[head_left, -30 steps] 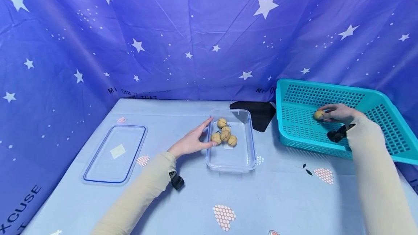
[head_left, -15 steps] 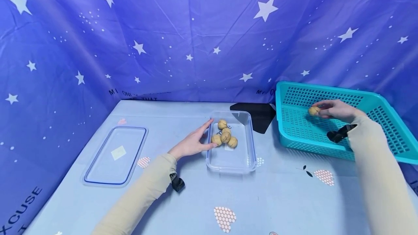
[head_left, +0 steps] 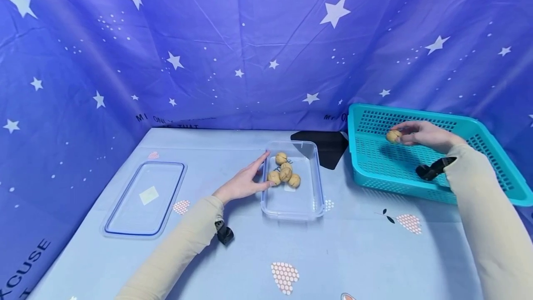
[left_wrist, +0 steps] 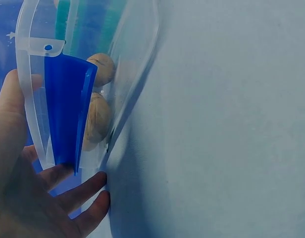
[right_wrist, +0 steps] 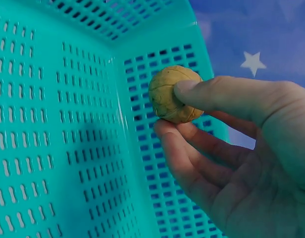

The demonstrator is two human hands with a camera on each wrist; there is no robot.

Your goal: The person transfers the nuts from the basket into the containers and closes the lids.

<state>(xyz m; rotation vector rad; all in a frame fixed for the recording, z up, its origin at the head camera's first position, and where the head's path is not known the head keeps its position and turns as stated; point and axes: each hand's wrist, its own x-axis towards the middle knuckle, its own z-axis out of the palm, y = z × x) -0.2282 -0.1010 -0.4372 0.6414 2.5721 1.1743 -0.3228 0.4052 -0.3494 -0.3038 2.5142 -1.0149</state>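
Note:
In the head view my right hand (head_left: 425,134) pinches a walnut (head_left: 393,136) between thumb and fingertips, raised over the floor of the turquoise basket (head_left: 416,189). The right wrist view shows the thumb pressed on the tan, round walnut (right_wrist: 175,94) and the fingers curled beneath. My left hand (head_left: 243,182) holds the left side wall of a clear plastic food container (head_left: 291,207); thumb and index reach over its rim. Several walnuts (head_left: 285,173) lie inside it. In the left wrist view the fingers of my left hand (left_wrist: 33,183) lie around a blue clip flap (left_wrist: 68,109).
A clear lid (head_left: 145,198) with a blue seal lies flat on the table at the left. A black patch (head_left: 326,147) shows behind the container, beside the basket. A blue star-printed curtain (head_left: 245,45) hangs along the back and sides of the table (head_left: 233,267).
My right hand has lifted the walnut off the basket floor and carried it a little left and toward the back. The left hand keeps its place on the container.

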